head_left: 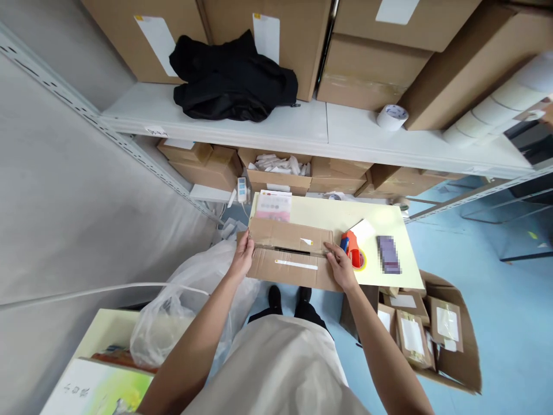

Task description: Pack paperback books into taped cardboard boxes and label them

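A brown cardboard box point(268, 266) lies in front of me at the near edge of the small table point(319, 210). Its two top flaps meet almost together, with a dark slit showing between them. Scraps of white label stick to both flaps. My left hand point(243, 256) grips the box's left end, fingers closed on its edge. At the opposite end, my right hand point(340, 265) is closed on the right edge near the seam. Just right of that hand sits a red tape dispenser point(353, 249) with a yellow-edged roll.
Beside the dispenser are a white paper point(363, 229) and a blurred-out purple object point(389, 254). Pink-and-white packets point(273, 206) lie behind the box. A shelf point(311, 124) holds a black garment point(235, 78), cartons and tape rolls. An open carton of parcels point(469, 357) stands right; plastic bags point(173, 288) left.
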`<state>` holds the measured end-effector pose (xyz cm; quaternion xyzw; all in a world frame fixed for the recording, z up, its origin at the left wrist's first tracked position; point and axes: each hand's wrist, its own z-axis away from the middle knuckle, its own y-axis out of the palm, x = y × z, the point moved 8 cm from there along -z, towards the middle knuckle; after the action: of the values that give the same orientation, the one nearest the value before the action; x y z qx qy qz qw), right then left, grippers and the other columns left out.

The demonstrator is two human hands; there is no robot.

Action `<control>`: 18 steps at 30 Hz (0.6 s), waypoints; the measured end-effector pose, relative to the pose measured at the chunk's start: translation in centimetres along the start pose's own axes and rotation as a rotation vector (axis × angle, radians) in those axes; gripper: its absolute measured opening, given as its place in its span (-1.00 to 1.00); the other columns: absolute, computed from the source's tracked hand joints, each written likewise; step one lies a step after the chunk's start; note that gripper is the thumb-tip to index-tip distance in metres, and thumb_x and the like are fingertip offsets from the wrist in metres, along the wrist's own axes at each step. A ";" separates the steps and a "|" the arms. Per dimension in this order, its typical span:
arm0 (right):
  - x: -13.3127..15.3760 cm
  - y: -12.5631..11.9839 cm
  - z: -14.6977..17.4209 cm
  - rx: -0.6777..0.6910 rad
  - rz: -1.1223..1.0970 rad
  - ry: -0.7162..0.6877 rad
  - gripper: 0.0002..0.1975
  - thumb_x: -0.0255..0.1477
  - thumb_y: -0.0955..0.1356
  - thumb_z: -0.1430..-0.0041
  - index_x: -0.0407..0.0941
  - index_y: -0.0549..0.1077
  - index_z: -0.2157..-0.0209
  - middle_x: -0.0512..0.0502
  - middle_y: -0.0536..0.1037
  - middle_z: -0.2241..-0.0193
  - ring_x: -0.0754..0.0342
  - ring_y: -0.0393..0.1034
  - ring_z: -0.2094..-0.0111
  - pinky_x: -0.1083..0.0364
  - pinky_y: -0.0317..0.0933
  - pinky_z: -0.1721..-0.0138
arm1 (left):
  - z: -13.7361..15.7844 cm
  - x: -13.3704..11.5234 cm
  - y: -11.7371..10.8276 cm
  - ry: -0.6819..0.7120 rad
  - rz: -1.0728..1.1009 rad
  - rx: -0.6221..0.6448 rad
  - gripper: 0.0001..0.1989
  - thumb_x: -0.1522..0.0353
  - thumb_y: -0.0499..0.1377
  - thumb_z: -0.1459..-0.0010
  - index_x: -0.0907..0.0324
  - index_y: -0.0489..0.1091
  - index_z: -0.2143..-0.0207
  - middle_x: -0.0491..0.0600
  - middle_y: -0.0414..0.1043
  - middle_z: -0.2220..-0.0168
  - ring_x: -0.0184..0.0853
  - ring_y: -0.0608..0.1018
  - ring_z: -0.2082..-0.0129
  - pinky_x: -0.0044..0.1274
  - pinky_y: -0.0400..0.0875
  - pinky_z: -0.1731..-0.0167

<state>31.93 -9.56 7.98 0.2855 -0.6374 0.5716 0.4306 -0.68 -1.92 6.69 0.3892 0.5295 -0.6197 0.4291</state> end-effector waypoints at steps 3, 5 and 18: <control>1.2 -1.5 -1.7 -0.106 0.017 -0.029 -0.55 -0.11 0.24 -0.21 -0.11 0.43 0.03 -0.27 0.45 -0.01 -0.13 0.33 -0.04 -0.16 0.24 -0.04 | -0.6 -1.1 1.1 0.003 -0.018 0.027 -0.50 0.14 -0.09 -0.31 0.08 0.18 -0.23 0.02 0.24 -0.24 -0.21 0.27 -0.25 -0.27 0.15 -0.24; 2.2 -2.8 -2.7 -0.144 0.043 -0.056 -0.57 -0.12 0.25 -0.19 -0.12 0.43 0.06 -0.28 0.47 0.02 -0.13 0.33 0.00 -0.15 0.27 0.02 | -0.9 -2.1 1.7 0.015 -0.031 0.043 -0.53 0.18 -0.06 -0.30 0.09 0.22 -0.21 0.03 0.24 -0.24 -0.19 0.28 -0.25 -0.25 0.13 -0.25; 5.5 -6.7 -5.8 -0.120 -0.014 -0.172 -0.63 -0.17 0.24 -0.22 -0.07 0.46 0.06 -0.22 0.45 -0.01 -0.08 0.35 -0.01 -0.08 0.28 0.02 | -3.1 -8.2 1.4 0.141 -0.099 -0.034 -0.49 0.22 -0.02 -0.28 0.11 0.14 -0.25 0.04 0.27 -0.22 -0.21 0.35 -0.19 -0.30 0.20 -0.21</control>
<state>36.37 -4.38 15.90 0.3119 -0.7031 0.5027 0.3945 3.47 2.01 13.51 0.3978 0.5872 -0.6023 0.3663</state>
